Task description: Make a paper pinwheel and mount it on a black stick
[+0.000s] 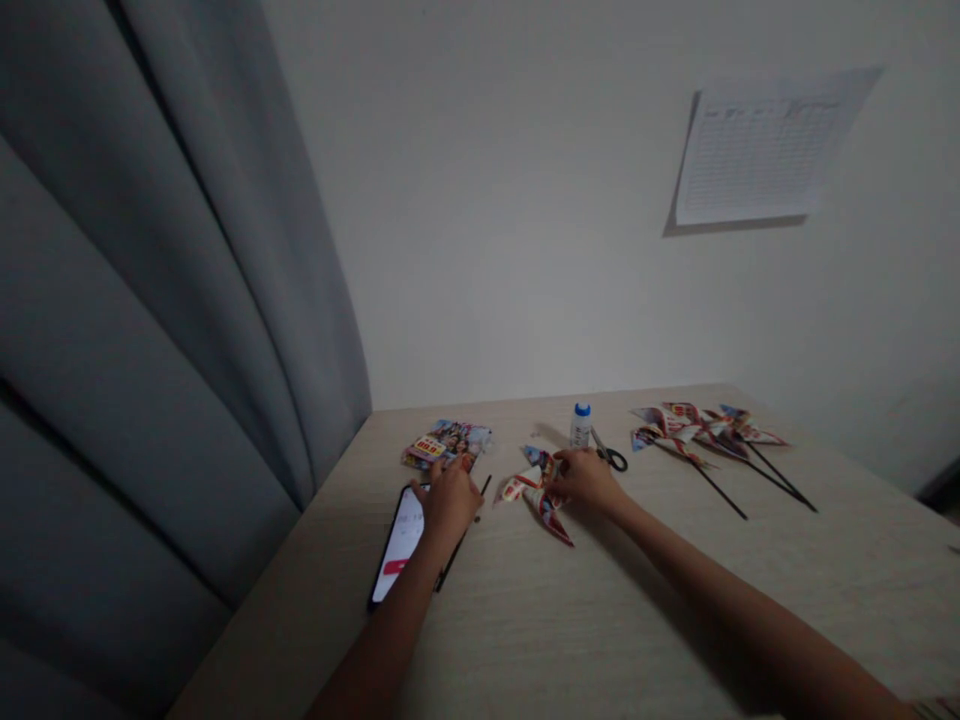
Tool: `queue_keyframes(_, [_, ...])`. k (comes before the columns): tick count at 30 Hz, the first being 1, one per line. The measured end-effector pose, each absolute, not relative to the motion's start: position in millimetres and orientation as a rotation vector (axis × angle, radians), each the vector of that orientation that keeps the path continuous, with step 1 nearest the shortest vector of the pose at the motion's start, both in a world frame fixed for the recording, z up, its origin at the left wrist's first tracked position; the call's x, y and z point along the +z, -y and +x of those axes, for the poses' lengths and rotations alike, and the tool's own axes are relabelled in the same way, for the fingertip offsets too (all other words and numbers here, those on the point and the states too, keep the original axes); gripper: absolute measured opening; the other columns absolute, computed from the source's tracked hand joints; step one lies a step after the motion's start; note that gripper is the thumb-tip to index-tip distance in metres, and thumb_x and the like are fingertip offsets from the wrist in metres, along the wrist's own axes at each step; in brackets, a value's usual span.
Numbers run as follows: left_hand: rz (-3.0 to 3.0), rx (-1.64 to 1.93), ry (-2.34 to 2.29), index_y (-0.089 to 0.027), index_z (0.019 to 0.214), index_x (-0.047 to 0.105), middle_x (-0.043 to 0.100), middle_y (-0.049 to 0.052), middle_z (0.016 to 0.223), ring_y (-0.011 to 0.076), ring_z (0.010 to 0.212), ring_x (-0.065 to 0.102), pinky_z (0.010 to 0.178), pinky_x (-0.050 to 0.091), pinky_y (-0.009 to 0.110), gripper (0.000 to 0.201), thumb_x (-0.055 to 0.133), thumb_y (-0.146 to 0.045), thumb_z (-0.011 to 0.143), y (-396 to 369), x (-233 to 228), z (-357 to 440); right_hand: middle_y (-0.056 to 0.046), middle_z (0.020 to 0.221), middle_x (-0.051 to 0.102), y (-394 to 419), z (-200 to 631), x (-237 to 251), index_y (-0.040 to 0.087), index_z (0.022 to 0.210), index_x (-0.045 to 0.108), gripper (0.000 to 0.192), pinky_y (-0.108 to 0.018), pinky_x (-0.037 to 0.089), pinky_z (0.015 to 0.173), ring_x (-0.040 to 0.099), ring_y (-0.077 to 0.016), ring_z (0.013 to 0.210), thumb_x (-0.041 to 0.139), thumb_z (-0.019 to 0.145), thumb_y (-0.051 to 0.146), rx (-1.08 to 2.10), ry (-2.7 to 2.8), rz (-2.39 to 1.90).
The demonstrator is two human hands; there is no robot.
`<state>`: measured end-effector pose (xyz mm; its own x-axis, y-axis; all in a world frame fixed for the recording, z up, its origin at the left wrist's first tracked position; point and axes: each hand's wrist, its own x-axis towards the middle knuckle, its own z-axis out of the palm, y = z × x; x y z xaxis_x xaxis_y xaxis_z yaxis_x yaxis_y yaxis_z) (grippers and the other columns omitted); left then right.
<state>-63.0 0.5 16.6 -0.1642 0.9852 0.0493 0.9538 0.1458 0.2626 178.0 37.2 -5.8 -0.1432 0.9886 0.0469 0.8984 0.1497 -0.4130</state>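
Head view: I see my left hand resting loosely on the phone, its red banner unreadable. My right hand pinches the printed paper pinwheel on the worktop, near the magazine with illegible print.

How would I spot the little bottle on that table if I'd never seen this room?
Start at the pale wooden table against the white wall and look along its far edge, near the middle. The small white bottle stands upright there, just beyond the right hand and beside the black-handled scissors. Its blue cap sets it apart; everything near it lies flat.
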Motion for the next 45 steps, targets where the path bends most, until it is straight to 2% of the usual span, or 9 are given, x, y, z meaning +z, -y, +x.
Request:
queue_keyframes(4, [1.876, 0.368, -2.284, -0.033, 0.132, 0.064, 0.060, 0.009, 0.147, 0.0352, 0.149, 0.033, 0.113, 0.027, 0.074, 0.060, 0.069, -0.015, 0.075, -3, 17, -62, -0.010, 0.098, 0.077, -39, 177, -7, 0.020, 0.101, 0.078, 0.034, -0.033, 0.043, 0.078, 0.066, -0.0297, 0.100, 0.079, 0.072, 0.037, 0.463, 2.135, -1.799])
queue_keyframes(9, [1.856, 0.302, -2.259, -0.035, 0.126, 0.067, 0.043, 0.006, 0.163, 0.0385, 0.153, 0.023, 0.112, 0.023, 0.078, 0.059, 0.074, -0.019, 0.069, -10, 8, -64, -0.008, 0.089, 0.075, -41, 180, -11, 0.019, 0.087, 0.076, 0.022, -0.029, 0.040, 0.070, 0.066, -0.0251, 0.088, 0.079, 0.070, 0.032, 0.510, 2.097, -1.783])
queue_keyframes(14, [1.885, 0.357, -2.270, -0.033, 0.124, 0.068, 0.044, 0.006, 0.162, 0.0381, 0.153, 0.022, 0.112, 0.017, 0.079, 0.057, 0.078, -0.027, 0.069, -15, 3, -61, -0.006, 0.088, 0.077, -38, 188, -14, 0.020, 0.092, 0.076, 0.020, -0.028, 0.044, 0.067, 0.067, -0.0216, 0.078, 0.075, 0.074, 0.027, 0.551, 2.029, -1.755])
queue_keyframes(18, [1.938, 0.457, -2.258, -0.024, 0.088, 0.076, 0.053, 0.006, 0.155, 0.0406, 0.147, 0.035, 0.112, 0.023, 0.074, 0.011, 0.071, -0.025, 0.078, -11, 16, -54, -0.004, 0.091, 0.079, -39, 200, -20, 0.022, 0.096, 0.077, 0.025, -0.029, 0.050, 0.072, 0.070, -0.0225, 0.083, 0.074, 0.071, 0.020, 0.651, 1.908, -1.562])
queue_keyframes(20, [1.960, 0.541, -2.266, -0.023, 0.091, 0.076, 0.073, 0.010, 0.126, 0.0356, 0.128, 0.056, 0.111, 0.029, 0.067, 0.012, 0.065, -0.023, 0.085, -9, 22, -50, -0.003, 0.091, 0.079, -40, 205, -24, 0.022, 0.097, 0.077, 0.026, -0.031, 0.052, 0.076, 0.070, -0.0228, 0.084, 0.071, 0.072, 0.020, 0.732, 1.868, -1.458])
queue_keyframes(24, [2.070, 0.637, -2.170, -0.020, 0.093, 0.076, 0.078, 0.010, 0.097, 0.0294, 0.104, 0.069, 0.106, 0.036, 0.052, 0.019, 0.057, -0.022, 0.093, -9, 23, -45, -0.006, 0.091, 0.077, -41, 208, -32, 0.020, 0.086, 0.077, 0.014, -0.036, 0.053, 0.083, 0.069, -0.0242, 0.089, 0.068, 0.076, 0.024, 0.637, 1.811, -1.389])
queue_keyframes(31, [2.130, 0.724, -2.004, -0.019, 0.100, 0.074, 0.077, 0.008, 0.100, 0.0200, 0.096, 0.070, 0.087, 0.046, 0.030, 0.017, 0.058, -0.020, 0.096, -15, 12, -50, -0.008, 0.095, 0.070, -36, 208, -31, 0.020, 0.089, 0.074, 0.013, -0.039, 0.050, 0.086, 0.061, -0.0255, 0.094, 0.065, 0.080, 0.020, 0.331, 1.805, -1.243])
queue_keyframes(38, [2.139, 0.843, -1.931, -0.017, 0.111, 0.071, 0.074, 0.010, 0.113, 0.0199, 0.109, 0.067, 0.098, 0.047, 0.031, 0.027, 0.050, -0.011, 0.095, -15, 7, -53, -0.005, 0.107, 0.075, -19, 215, -13, 0.026, 0.097, 0.072, 0.027, -0.050, 0.033, 0.105, 0.051, -0.0312, 0.123, 0.061, 0.079, 0.009, 0.007, 2.025, -1.117])
queue_keyframes(45, [2.083, 1.047, -1.647, -0.021, 0.102, 0.076, 0.077, 0.006, 0.107, 0.0206, 0.106, 0.068, 0.099, 0.050, 0.033, 0.022, 0.058, -0.015, 0.092, -10, 11, -53, -0.004, 0.110, 0.076, -14, 225, -22, 0.029, 0.097, 0.074, 0.026, -0.053, 0.028, 0.111, 0.051, -0.0304, 0.124, 0.064, 0.079, 0.013, -0.067, 2.088, -1.067])
